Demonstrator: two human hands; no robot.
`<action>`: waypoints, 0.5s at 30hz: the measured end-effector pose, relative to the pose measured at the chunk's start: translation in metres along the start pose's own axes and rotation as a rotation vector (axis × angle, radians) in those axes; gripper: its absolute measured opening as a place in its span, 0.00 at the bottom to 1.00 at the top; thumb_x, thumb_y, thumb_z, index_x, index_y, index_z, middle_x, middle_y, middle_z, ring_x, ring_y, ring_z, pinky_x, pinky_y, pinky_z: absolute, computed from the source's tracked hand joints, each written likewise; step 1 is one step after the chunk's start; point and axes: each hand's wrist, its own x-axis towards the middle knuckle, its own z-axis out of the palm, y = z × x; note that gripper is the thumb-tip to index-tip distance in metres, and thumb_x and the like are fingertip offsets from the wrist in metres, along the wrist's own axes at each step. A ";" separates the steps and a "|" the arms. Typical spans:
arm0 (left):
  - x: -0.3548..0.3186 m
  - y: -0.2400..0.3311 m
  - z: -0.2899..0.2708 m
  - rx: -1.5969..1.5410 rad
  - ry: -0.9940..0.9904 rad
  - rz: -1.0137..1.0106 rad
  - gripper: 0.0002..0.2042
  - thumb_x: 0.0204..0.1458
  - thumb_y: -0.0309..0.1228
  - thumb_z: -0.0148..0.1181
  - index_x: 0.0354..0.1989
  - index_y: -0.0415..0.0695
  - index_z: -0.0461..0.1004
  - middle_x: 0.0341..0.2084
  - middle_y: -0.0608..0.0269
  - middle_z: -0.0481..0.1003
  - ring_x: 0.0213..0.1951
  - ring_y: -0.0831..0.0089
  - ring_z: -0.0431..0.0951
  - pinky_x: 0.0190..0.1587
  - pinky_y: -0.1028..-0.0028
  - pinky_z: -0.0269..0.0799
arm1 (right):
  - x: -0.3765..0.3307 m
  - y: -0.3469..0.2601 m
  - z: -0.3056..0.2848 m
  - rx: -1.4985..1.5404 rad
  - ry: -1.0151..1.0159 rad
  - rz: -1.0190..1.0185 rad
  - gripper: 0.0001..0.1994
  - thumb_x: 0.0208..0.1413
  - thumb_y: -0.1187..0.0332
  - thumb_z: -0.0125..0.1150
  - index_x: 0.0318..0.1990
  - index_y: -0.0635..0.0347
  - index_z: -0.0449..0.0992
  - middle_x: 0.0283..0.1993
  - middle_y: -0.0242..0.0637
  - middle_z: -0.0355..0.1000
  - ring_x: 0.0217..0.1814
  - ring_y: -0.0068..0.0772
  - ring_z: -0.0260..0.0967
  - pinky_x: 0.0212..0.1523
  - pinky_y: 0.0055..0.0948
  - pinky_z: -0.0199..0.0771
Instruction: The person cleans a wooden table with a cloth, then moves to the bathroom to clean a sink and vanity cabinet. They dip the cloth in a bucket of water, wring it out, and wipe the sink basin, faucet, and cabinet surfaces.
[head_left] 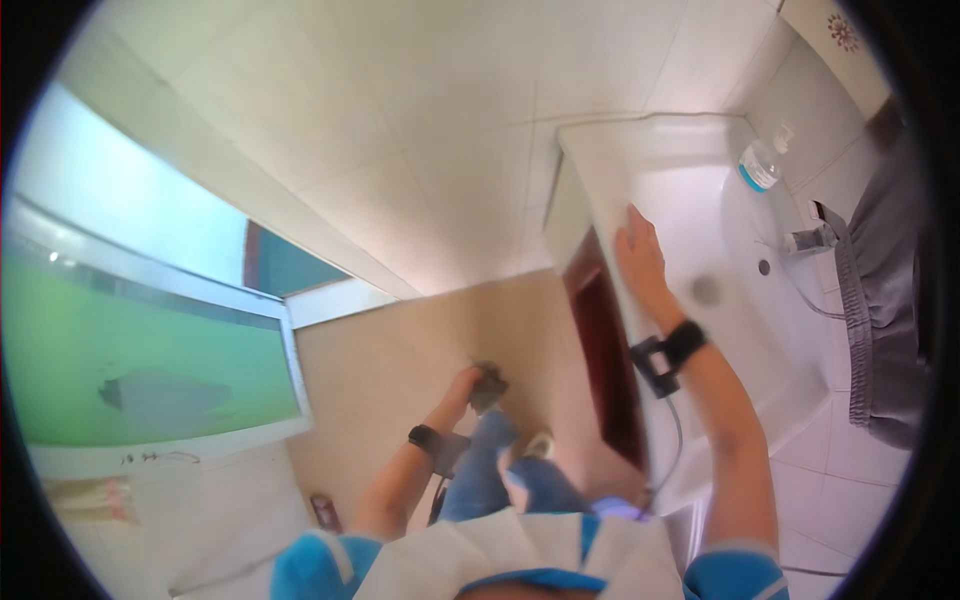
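Note:
My right hand (pixel 641 258) lies on the left rim of a white washbasin (pixel 665 148), fingers stretched out and holding nothing. Lower down, above the tan floor, my left hand (pixel 463 388) is closed against a small dark grey thing (pixel 489 386) just beyond my jeans leg (pixel 487 455). Blur hides what that dark thing is, and most of the left fingers. Each wrist wears a black strap; a small device and a cable (pixel 680 440) hang at the right one.
A clear bottle with a teal band (pixel 760 167) and a tap (pixel 808 240) stand on the basin's right edge. Grey trousers (pixel 890 300) hang at far right. A reddish-brown cabinet panel (pixel 605 365) sits below the basin. At left is a green-paned door (pixel 170 350).

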 end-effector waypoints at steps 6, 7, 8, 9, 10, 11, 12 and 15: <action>-0.084 0.058 0.033 -0.069 0.222 0.309 0.12 0.48 0.37 0.54 0.33 0.41 0.70 0.26 0.63 0.71 0.29 0.74 0.72 0.33 0.74 0.69 | 0.008 0.017 0.021 -0.014 0.109 -0.027 0.22 0.49 0.63 0.46 0.52 0.63 0.61 0.48 0.51 0.62 0.51 0.49 0.59 0.48 0.41 0.62; -0.100 0.069 0.048 -0.036 0.256 0.367 0.12 0.48 0.38 0.54 0.33 0.41 0.70 0.26 0.63 0.71 0.28 0.74 0.72 0.32 0.75 0.69 | 0.014 0.022 0.022 -0.087 0.093 -0.061 0.21 0.48 0.63 0.46 0.49 0.63 0.63 0.47 0.50 0.63 0.50 0.48 0.60 0.48 0.42 0.62; -0.099 0.079 0.074 -0.009 0.227 0.419 0.12 0.49 0.38 0.53 0.33 0.41 0.70 0.25 0.63 0.71 0.27 0.74 0.72 0.31 0.75 0.69 | 0.025 0.041 0.014 -0.211 0.101 -0.075 0.20 0.47 0.63 0.47 0.47 0.63 0.64 0.47 0.50 0.63 0.49 0.47 0.60 0.48 0.42 0.62; -0.099 0.081 0.092 -0.022 0.136 0.448 0.13 0.50 0.39 0.53 0.32 0.40 0.70 0.24 0.63 0.71 0.26 0.73 0.72 0.29 0.75 0.69 | 0.030 0.058 0.010 -0.306 0.299 -0.231 0.18 0.46 0.63 0.47 0.43 0.63 0.65 0.45 0.48 0.64 0.47 0.47 0.61 0.46 0.42 0.62; -0.109 0.075 0.085 -0.021 0.122 0.462 0.13 0.50 0.39 0.52 0.32 0.40 0.70 0.24 0.62 0.72 0.25 0.72 0.72 0.27 0.76 0.70 | 0.021 0.039 0.023 -0.149 0.309 -0.154 0.17 0.46 0.62 0.47 0.42 0.62 0.66 0.44 0.47 0.64 0.46 0.48 0.60 0.45 0.45 0.61; -0.120 0.071 0.097 0.001 0.165 0.494 0.13 0.51 0.39 0.51 0.33 0.39 0.70 0.24 0.61 0.72 0.24 0.72 0.72 0.26 0.76 0.70 | 0.015 0.029 0.023 -0.215 0.185 -0.075 0.18 0.45 0.62 0.47 0.42 0.62 0.66 0.44 0.47 0.64 0.48 0.49 0.59 0.43 0.48 0.61; -0.128 0.062 0.099 -0.014 0.220 0.515 0.14 0.51 0.39 0.51 0.33 0.39 0.70 0.24 0.61 0.72 0.24 0.71 0.73 0.26 0.75 0.71 | 0.002 0.007 0.014 -0.177 0.000 -0.095 0.19 0.44 0.61 0.47 0.42 0.62 0.66 0.46 0.49 0.63 0.50 0.51 0.58 0.42 0.50 0.62; -0.139 0.053 0.109 0.135 0.253 0.546 0.16 0.53 0.40 0.46 0.33 0.37 0.69 0.25 0.59 0.73 0.25 0.70 0.74 0.27 0.73 0.72 | -0.029 -0.020 -0.041 0.447 -0.362 -0.031 0.24 0.43 0.54 0.50 0.46 0.61 0.66 0.50 0.49 0.62 0.55 0.48 0.56 0.52 0.43 0.56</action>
